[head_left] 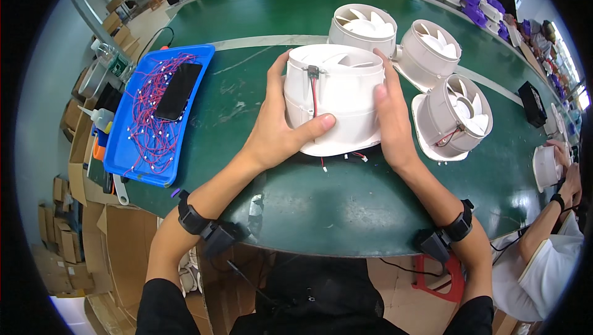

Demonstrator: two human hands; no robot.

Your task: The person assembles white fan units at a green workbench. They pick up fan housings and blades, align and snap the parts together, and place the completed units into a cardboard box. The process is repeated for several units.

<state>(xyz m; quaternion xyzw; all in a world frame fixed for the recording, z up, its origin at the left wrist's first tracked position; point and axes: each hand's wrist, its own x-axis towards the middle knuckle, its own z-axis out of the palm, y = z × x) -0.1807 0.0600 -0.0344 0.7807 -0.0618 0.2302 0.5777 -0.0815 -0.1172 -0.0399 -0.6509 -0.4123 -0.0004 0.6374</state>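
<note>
Between my two hands sits a white round duct fan [336, 91], upright on its flange, with blades showing inside its top. A small dark connector with red and black wires [314, 91] runs down its near side. My left hand [278, 118] wraps the fan's left side, thumb across the front near the wires. The right hand [393, 115] presses along the opposite side, thumb against the housing. White-tipped wire ends [355, 157] stick out beneath the flange. Behind and to the right stand three similar fans, one at the back [363, 29], another [429, 54], and a nearer one [457, 112].
A blue tray [207, 66] at left holds tangled red wires [151, 125] and a black phone [179, 92]. Bottles [111, 60] stand beyond it. On the green table [346, 211], a black box [532, 103] lies right. A co-worker's hands [571, 180] hold another fan [546, 168] at far right.
</note>
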